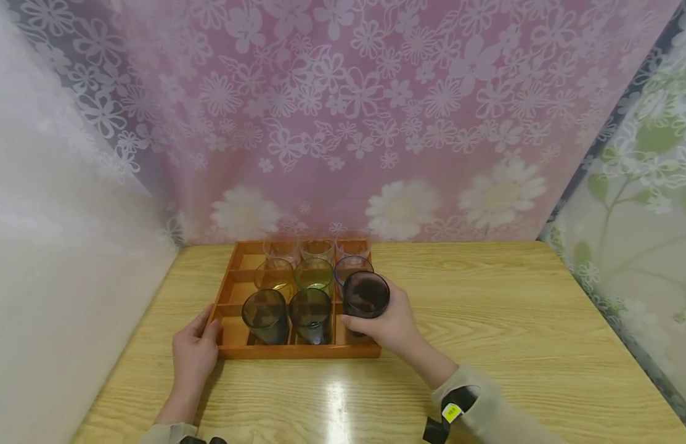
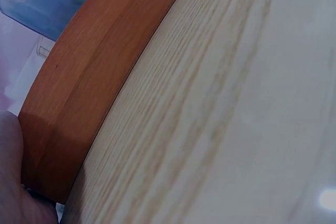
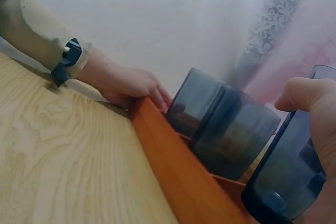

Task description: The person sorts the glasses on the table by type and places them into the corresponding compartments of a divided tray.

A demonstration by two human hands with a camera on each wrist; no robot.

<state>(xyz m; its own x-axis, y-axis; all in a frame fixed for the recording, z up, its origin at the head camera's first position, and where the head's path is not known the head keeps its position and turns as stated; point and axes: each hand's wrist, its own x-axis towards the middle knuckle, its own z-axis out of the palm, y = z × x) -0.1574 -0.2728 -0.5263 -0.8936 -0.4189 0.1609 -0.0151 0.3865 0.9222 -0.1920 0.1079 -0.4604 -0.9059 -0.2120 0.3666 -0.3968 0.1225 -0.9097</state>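
My right hand [image 1: 395, 320] grips a dark tinted glass [image 1: 367, 296] at the front right compartment of a wooden tray [image 1: 298, 352]. The right wrist view shows the thumb against this glass [image 3: 283, 177]; whether its base touches the tray floor I cannot tell. My left hand [image 1: 195, 354] holds the tray's front left corner, also visible in the right wrist view. Two more dark glasses, one on the left [image 1: 265, 317] and one in the middle [image 1: 311, 316], stand in the front row. Behind them are an amber glass [image 1: 273, 274], a green glass [image 1: 314, 274] and a purple-rimmed glass [image 1: 354, 264].
Clear glasses [image 1: 317, 248] line the tray's back row, near a pink flowered curtain [image 1: 343, 123]. The tray rests on a light wood-grain table [image 1: 487, 308]. A white wall surface [image 1: 71, 246] borders the left side, and a leaf-patterned cloth [image 1: 642, 234] the right.
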